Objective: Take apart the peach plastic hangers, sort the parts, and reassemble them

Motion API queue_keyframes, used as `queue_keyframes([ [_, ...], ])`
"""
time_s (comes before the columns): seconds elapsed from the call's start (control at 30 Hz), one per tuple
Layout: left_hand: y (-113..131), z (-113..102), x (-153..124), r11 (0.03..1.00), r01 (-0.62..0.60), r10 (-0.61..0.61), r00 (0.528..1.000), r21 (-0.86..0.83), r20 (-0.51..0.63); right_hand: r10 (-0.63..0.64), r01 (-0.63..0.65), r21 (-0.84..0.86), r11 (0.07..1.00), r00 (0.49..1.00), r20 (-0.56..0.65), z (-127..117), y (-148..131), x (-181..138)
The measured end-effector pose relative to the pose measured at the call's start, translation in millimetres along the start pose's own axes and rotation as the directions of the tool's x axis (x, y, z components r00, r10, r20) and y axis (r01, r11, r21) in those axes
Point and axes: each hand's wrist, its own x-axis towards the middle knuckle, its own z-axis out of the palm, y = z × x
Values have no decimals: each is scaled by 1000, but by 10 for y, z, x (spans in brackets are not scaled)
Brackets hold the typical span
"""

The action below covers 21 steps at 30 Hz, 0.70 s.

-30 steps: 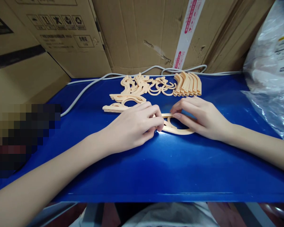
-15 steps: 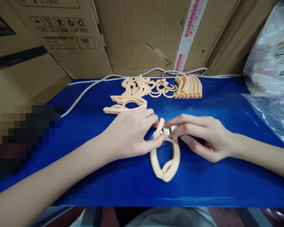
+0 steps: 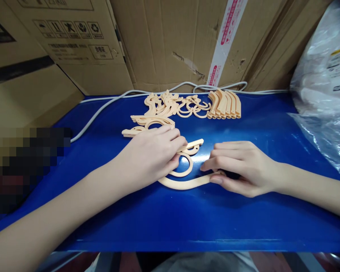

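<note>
A beige plastic folding hanger (image 3: 184, 184) lies sideways on the blue table between my hands, its curved arms apart and its round hook showing between them. My left hand (image 3: 155, 155) is closed on its left part, covering the joint. At the other side, my right hand (image 3: 240, 168) pinches the tip of the nearer arm between thumb and fingers. The farther arm points up and to the right, free of my right hand. Just beyond my left hand lie folded hangers (image 3: 153, 121), partly hidden by it.
Along the back of the blue table (image 3: 187, 223) lie curved beige pieces (image 3: 161, 104), loose hooks (image 3: 194, 106) and a row of hanger arms (image 3: 225, 104). A white cable (image 3: 102, 113) runs behind them. Cardboard boxes (image 3: 164, 41) stand at the back, a clear plastic bag (image 3: 323, 83) at right.
The hanger has turned from pointing toward me to lying sideways, and its arms have shifted. My left hand has moved slightly left; my right hand now grips the nearer arm's tip.
</note>
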Motion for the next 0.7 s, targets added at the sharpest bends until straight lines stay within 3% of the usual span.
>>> queue_keyframes([
  [0.2,-10,-3,-12,998,-34,38,997,62,-67,44,-46,-41,998,998,-38,-13,-9,-1],
  [0.47,10,-15,-3,990,-24,34,997,139,-66,102,-109,-85,990,991,-85,-10,6,5],
  [0.7,41,16,-23,975,-15,39,994,222,-104,261,-283,-154,947,953,-153,-154,200,174],
])
